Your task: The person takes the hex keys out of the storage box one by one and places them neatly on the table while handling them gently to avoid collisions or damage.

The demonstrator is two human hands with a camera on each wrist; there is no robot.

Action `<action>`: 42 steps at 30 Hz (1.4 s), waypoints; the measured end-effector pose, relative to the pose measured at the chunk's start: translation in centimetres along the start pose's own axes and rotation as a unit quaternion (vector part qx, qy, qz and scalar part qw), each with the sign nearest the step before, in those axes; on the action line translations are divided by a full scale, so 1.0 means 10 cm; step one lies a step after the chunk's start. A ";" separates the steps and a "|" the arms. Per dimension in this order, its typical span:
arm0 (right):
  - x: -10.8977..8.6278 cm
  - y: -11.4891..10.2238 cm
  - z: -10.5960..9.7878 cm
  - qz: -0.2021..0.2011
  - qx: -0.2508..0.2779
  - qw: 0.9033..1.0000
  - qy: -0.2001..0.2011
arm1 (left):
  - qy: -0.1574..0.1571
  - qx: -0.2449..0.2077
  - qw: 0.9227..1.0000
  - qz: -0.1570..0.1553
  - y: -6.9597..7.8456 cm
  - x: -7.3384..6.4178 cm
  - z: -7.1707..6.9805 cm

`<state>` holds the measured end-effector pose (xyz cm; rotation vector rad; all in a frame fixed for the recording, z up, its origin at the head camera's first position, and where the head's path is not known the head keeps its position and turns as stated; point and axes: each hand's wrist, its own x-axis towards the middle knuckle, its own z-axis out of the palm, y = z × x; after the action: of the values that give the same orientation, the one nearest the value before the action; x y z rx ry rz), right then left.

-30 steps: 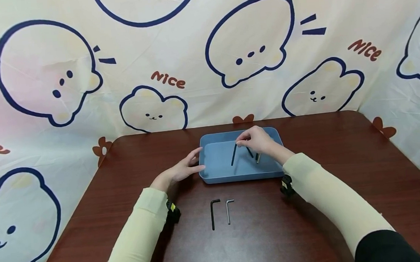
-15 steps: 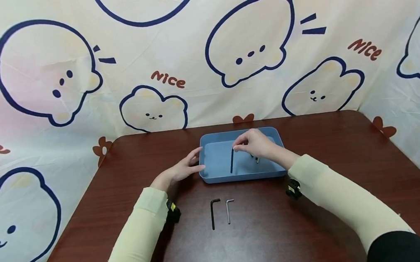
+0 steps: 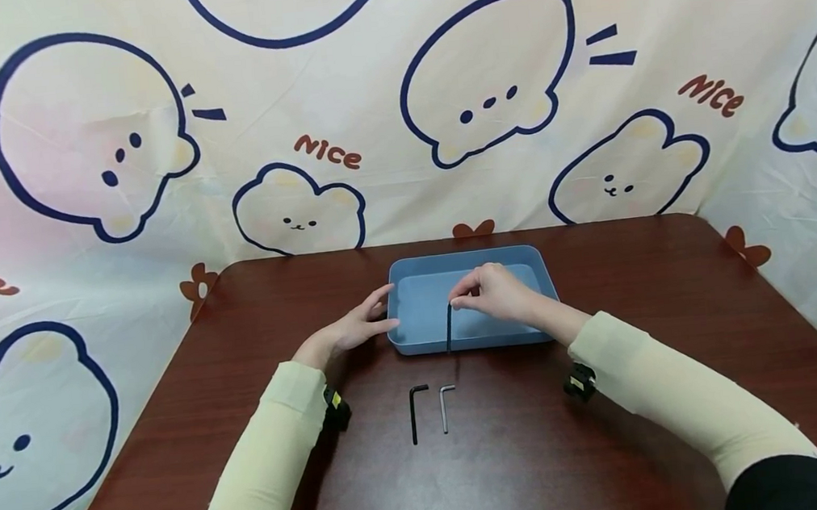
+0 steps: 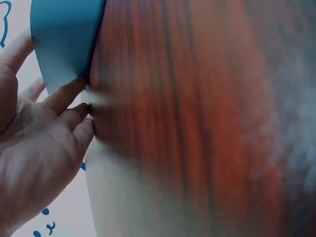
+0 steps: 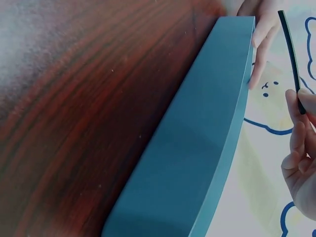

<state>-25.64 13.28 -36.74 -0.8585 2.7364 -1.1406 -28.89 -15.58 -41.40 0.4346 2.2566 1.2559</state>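
In the head view my right hand (image 3: pixel 499 291) pinches a black hex key (image 3: pixel 449 328) by its upper end, between thumb and fingertips. The key hangs nearly upright over the front part of a blue tray (image 3: pixel 420 348). Its short arm is hidden by the fingers. At the tray's left edge, my left hand (image 3: pixel 349 329) rests with thumb and fingers spread and fairly straight against the rim. The left wrist view shows this hand (image 4: pixel 44 128) touching the tray's corner. In the right wrist view the hex key (image 5: pixel 292 54) juts up from the pinching fingertips.
Two more hex keys lie side by side on the brown table (image 3: pixel 370 485) in front of the tray: a black one (image 3: pixel 413 416) and a shorter silver one (image 3: pixel 444 410). A printed cloth (image 3: pixel 381 111) hangs behind the table. My right hand covers part of the tray's inside.
My right hand has moved toward me and slightly left, bringing the black hex key from mid-tray to the front rim. Small pieces seen in the tray are now hidden behind it. My left hand stays put.
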 end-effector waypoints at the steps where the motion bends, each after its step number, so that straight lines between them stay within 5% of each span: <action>1: -0.02 -0.01 0.00 -0.003 0.000 1.000 0.001 | 0.000 0.001 1.000 -0.001 0.01 0.00 0.00; 32: -0.55 0.03 0.23 -0.038 -0.006 0.999 -0.002 | 0.000 0.000 1.000 -0.008 0.02 0.01 -0.01; 42: -0.65 0.02 0.36 -0.041 -0.016 0.998 -0.036 | 0.002 0.006 1.000 -0.006 0.01 0.00 0.00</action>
<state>-19.32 14.43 -40.55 -1.0054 2.6907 -1.0591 -28.91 -15.52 -41.33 0.4214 2.2676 1.2400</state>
